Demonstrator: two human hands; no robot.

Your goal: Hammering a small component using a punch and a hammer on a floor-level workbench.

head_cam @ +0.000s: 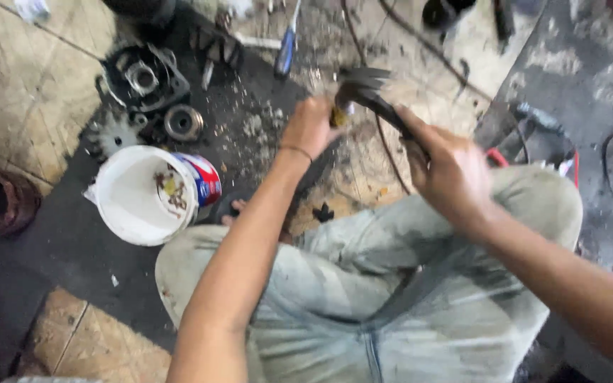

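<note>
Dark hammer (374, 96), blurred mid-swing, gripped by handle in right hand (452, 174); small yellowish piece (338, 117), above knees, pinched in left hand (311, 128). Best struck squarely, left fingers kept clear.

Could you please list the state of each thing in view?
Left hand: closed around a small yellowish piece.
Right hand: gripping a dark-handled claw hammer, blurred.
White plastic bucket: open, tipped, scraps inside.
Blue-handled screwdriver: lying flat on the floor.
</note>
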